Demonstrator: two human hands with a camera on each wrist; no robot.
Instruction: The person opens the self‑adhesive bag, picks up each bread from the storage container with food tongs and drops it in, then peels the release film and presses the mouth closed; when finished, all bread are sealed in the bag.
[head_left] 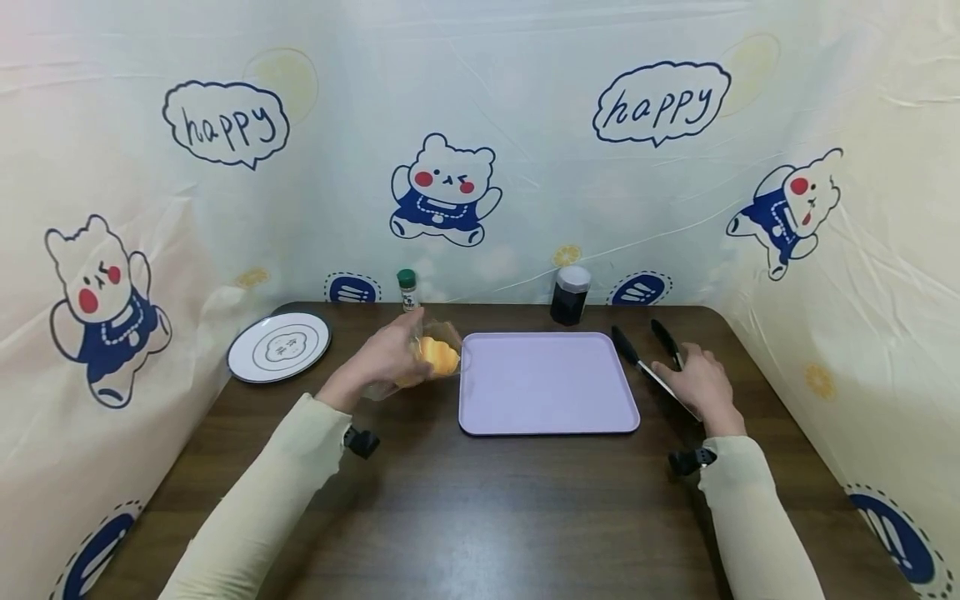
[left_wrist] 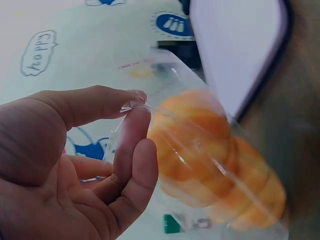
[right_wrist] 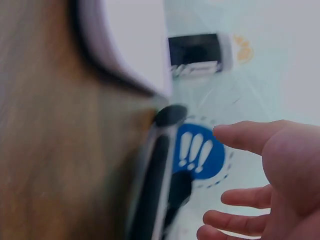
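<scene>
The left hand (head_left: 393,352) pinches a clear plastic bag (left_wrist: 170,75) between thumb and fingers. Inside the bag are orange-yellow bread rolls (left_wrist: 190,145), held just left of the lilac tray (head_left: 549,383). To the tray's right, the right hand (head_left: 699,385) is over black-handled utensils (head_left: 625,343), one with a long pale blade. In the right wrist view the fingers of the right hand (right_wrist: 270,185) are spread beside the black handles (right_wrist: 155,175), with nothing held; whether they touch cannot be told in the head view.
A white plate (head_left: 279,348) lies at the back left. A green-capped shaker (head_left: 407,292) and a dark jar with a pale lid (head_left: 570,296) stand along the back edge of the brown table (head_left: 510,517). Patterned cloth (head_left: 525,208) hangs behind and at both sides.
</scene>
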